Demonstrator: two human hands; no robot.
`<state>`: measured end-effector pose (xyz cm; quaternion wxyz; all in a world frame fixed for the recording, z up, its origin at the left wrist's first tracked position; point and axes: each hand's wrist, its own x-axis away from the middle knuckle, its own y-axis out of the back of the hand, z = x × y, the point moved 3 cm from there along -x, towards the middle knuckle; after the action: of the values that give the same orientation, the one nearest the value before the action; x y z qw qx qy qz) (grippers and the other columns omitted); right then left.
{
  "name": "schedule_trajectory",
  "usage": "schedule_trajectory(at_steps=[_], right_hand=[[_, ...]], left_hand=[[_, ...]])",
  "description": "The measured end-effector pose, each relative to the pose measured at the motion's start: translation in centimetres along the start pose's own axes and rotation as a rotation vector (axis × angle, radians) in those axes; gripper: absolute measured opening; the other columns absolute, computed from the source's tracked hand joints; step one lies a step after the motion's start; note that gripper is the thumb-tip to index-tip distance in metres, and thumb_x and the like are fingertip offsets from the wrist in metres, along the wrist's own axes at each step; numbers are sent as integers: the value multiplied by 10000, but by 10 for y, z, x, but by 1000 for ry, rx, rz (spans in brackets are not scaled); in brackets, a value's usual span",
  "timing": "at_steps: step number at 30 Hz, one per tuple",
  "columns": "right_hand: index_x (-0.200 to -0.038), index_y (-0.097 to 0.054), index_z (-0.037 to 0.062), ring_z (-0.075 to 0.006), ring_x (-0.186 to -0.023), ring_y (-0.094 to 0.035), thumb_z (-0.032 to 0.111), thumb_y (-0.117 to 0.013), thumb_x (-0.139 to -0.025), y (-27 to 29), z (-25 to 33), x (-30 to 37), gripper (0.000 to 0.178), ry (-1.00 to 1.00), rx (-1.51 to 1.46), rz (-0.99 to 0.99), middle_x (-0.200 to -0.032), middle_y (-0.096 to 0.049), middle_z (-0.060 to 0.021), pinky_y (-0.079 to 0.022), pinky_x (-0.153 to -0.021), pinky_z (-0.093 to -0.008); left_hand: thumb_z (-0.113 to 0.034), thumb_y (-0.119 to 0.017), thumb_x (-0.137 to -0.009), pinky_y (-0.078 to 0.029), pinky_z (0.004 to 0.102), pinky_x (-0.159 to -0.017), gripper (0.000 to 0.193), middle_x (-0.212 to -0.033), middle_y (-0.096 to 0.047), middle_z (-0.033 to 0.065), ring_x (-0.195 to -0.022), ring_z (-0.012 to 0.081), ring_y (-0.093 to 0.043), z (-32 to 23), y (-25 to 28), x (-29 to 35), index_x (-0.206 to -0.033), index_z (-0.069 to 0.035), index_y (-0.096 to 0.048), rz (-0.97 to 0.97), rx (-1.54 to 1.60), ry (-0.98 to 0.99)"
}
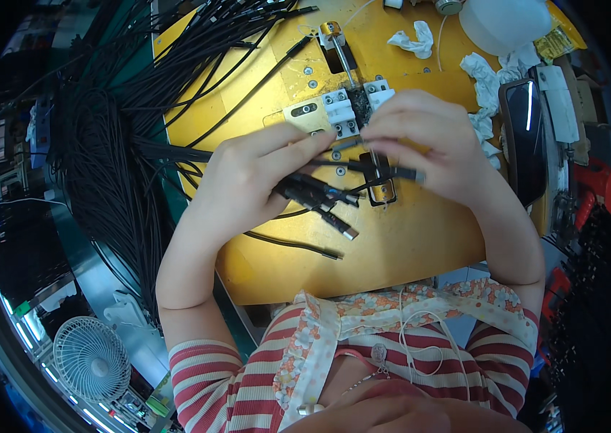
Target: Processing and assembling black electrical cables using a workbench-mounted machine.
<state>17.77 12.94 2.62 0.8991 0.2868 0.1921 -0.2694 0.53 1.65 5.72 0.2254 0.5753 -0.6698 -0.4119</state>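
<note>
A bunch of black cables [313, 193] with metal-tipped plugs is held in my left hand [244, 173], its fingers closed round them. One plug [347, 233] points down toward the front. Between the left fingertips and my right hand [432, 137] runs a small grey cable end [346, 146]. The right thumb and fingers are pinched at its far tip, slightly blurred. Both hands are over a metal fixture with white blocks [339, 108], and my right hand partly hides it. Brass-coloured cylinders [383, 192] sit at the fixture's near and far ends.
A thick heap of black cables [107, 151] hangs over the left side of the yellow work plate [291, 278]. Crumpled white tissues [414, 40] and a dark phone-like slab [523, 141] lie right. A white fan [92, 359] stands lower left.
</note>
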Motion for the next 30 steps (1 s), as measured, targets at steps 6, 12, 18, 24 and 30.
schedule_trajectory(at_steps=[6,12,18,24,30], right_hand=[[-853,-659,5,-250,-697,-602,27,-682,-796,2,-25,-1,65,-191,116,-88,-822,-625,-75,-474,-622,-319],[-831,-668,8,-237,-738,-577,62,-685,-804,-1,-29,-1,63,-214,186,-100,-806,-578,-68,-449,-651,-329],[-832,-669,9,-234,-778,-566,83,-693,-801,0,-31,-1,83,-222,233,-62,-816,-566,-73,-448,-683,-333],[-849,-642,6,-241,-667,-568,104,-689,-804,10,-21,1,117,-313,174,-31,-723,-561,-77,-452,-611,-339],[-935,-579,35,-264,-664,-593,165,-712,-774,15,-8,6,246,-363,332,209,-691,-586,-86,-457,-585,-369]], left_hand=[[45,-688,-633,-524,321,-678,564,-979,-612,75,-802,226,-626,8,-19,-2,-1178,-96,-645,-118,-284,-53],[83,-690,-609,-517,325,-706,641,-987,-599,69,-792,229,-604,18,-31,-4,-1214,-121,-630,-77,-303,26],[87,-680,-602,-504,329,-709,653,-981,-594,66,-806,235,-587,20,-32,-5,-1219,-121,-626,-72,-297,20],[81,-677,-599,-492,337,-708,647,-982,-597,69,-809,244,-583,22,-33,-5,-1212,-120,-630,-83,-306,-14],[82,-672,-584,-486,344,-710,658,-989,-603,71,-817,253,-585,23,-32,-5,-1210,-120,-631,-78,-292,-1]])
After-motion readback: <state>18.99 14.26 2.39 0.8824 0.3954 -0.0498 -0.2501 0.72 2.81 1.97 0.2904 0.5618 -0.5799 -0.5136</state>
